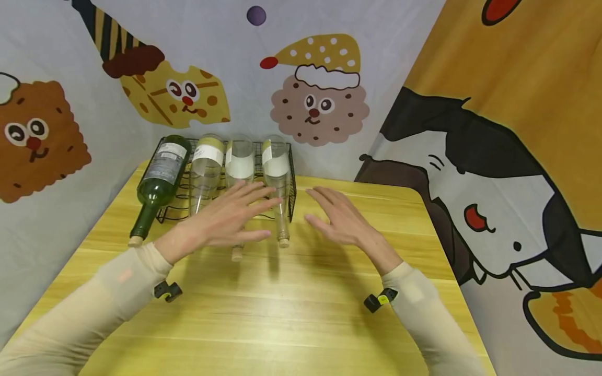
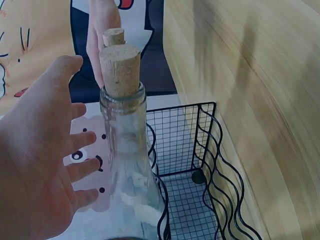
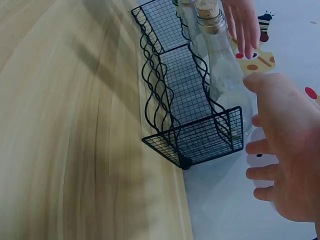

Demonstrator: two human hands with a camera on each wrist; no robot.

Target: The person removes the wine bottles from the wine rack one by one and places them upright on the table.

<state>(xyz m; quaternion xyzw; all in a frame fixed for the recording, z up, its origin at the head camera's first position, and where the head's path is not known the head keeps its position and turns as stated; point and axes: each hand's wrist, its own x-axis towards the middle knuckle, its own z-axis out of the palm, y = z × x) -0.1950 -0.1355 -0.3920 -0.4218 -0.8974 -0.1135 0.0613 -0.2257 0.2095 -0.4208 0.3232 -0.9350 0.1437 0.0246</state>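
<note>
A black wire bottle rack (image 1: 293,190) (image 3: 207,140) holds a green glass bottle (image 1: 164,164) at its left and three clear glass bottles to the right, the rightmost clear bottle (image 1: 276,164) near the rack's end. The bottles lie with their necks toward me, stopped with corks. My left hand (image 1: 230,214) hovers over the clear bottles' necks, fingers spread, covering part of them. In the left wrist view a corked bottle neck (image 2: 120,120) stands beside that hand's spread fingers. To the right of the rack, my right hand (image 1: 340,216) is held over the table, fingers extended and holding nothing.
The rack stands at the back of a wooden table (image 1: 282,318). Behind it hangs a white cloth (image 1: 249,94) printed with cartoon food figures, and a large cartoon animal print (image 1: 494,172) covers the right side. The table's right edge runs past my right forearm.
</note>
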